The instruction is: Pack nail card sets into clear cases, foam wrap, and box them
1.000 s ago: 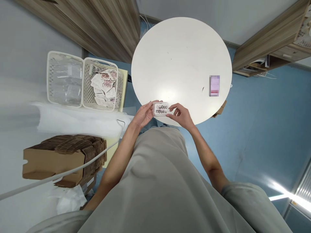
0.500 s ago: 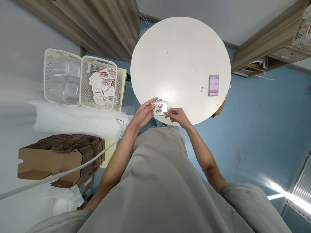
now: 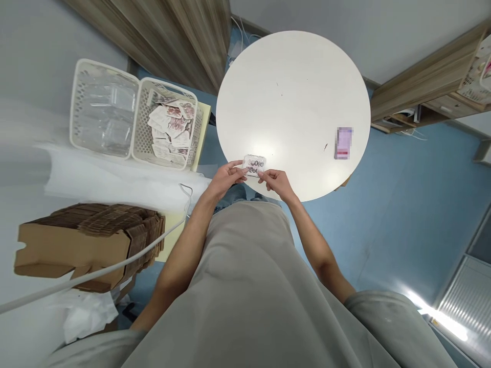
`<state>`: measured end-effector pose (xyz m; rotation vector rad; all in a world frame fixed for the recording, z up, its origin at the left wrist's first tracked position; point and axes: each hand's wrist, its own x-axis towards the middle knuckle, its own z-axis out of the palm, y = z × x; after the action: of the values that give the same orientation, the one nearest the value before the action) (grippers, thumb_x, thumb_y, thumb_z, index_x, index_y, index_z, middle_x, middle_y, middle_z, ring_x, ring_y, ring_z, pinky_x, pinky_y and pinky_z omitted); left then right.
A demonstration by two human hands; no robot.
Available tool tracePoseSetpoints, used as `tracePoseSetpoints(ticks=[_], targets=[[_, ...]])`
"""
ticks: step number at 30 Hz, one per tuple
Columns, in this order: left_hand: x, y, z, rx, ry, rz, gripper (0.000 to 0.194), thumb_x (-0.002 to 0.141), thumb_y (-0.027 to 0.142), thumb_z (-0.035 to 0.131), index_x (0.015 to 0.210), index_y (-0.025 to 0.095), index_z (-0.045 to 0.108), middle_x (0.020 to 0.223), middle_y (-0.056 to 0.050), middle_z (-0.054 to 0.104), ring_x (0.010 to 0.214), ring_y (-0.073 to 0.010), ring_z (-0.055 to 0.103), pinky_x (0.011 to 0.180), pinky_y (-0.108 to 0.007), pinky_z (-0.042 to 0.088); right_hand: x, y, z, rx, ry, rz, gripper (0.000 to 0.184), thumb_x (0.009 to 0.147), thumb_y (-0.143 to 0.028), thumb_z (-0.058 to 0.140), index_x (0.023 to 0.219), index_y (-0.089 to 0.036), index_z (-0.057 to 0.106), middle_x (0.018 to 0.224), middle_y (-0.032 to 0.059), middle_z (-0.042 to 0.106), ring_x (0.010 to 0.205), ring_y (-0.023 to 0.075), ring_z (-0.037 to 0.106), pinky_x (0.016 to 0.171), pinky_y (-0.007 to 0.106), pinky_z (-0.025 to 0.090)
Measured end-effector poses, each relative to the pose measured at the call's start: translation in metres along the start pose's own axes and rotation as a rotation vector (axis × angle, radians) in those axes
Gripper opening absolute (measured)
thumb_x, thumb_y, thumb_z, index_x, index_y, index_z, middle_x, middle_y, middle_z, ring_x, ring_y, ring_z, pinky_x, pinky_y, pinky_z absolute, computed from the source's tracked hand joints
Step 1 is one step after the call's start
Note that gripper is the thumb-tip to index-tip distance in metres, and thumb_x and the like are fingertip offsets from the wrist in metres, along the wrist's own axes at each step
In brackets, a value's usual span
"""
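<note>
A small clear plastic case (image 3: pixel 254 163) with two rows of dark, round little items inside is held at the near edge of the white round table (image 3: pixel 291 76). My left hand (image 3: pixel 225 179) grips its left side, thumb on the near left corner. On the right, the fingertips of my right hand (image 3: pixel 276 181) pinch its near right corner. What the small items are, I cannot make out. The case looks closed, and its far edge tips slightly up from me.
A blurred pink-purple packet (image 3: pixel 343 143) lies on the table's right. To the left stand a white basket of clear plastic boxes (image 3: pixel 105 115) and one of printed cards (image 3: pixel 169 128). Nearer are white wrapping sheet (image 3: pixel 115 179), folded cardboard boxes (image 3: pixel 72 248) and a grey bar (image 3: pixel 126 260).
My right hand, apart from the case with fingers spread a second ago, has closed on its right corner. The case tilted, flashing a reflection, then rose slightly farther from me. The whole view shifted a little.
</note>
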<state>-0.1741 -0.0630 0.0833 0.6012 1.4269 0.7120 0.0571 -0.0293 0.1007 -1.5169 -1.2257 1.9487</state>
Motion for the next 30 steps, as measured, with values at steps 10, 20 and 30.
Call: tracePoseSetpoints(ticks=[10, 20, 30], targets=[[0.041, -0.016, -0.039, 0.212, 0.191, 0.02, 0.055, 0.089, 0.051, 0.083, 0.129, 0.016, 0.07, 0.101, -0.01, 0.083, 0.087, -0.0251, 0.08, 0.079, -0.036, 0.063, 0.077, 0.037, 0.045, -0.186, 0.02, 0.016, 0.045, 0.1, -0.059, 0.07, 0.084, -0.018, 0.078, 0.097, 0.009, 0.084, 0.057, 0.012, 0.06, 0.064, 0.027, 0.052], [0.118, -0.048, -0.051, 0.665, 0.176, -0.108, 0.039, 0.094, 0.032, 0.075, 0.128, 0.015, 0.074, 0.132, -0.017, 0.078, 0.122, -0.0333, 0.071, 0.101, -0.04, 0.056, 0.143, 0.072, 0.075, -0.495, 0.127, 0.304, 0.039, 0.109, -0.031, 0.059, 0.075, -0.018, 0.074, 0.081, 0.007, 0.081, 0.063, 0.0142, 0.067, 0.07, 0.024, 0.051], [0.086, -0.049, -0.038, 0.639, 0.197, -0.084, 0.048, 0.097, 0.029, 0.065, 0.143, 0.015, 0.067, 0.154, -0.017, 0.067, 0.13, -0.0315, 0.069, 0.111, -0.04, 0.052, 0.123, 0.063, 0.065, -0.769, 0.055, 0.218, 0.04, 0.111, -0.038, 0.056, 0.08, -0.019, 0.074, 0.086, 0.0097, 0.08, 0.081, 0.0228, 0.073, 0.077, 0.029, 0.052]])
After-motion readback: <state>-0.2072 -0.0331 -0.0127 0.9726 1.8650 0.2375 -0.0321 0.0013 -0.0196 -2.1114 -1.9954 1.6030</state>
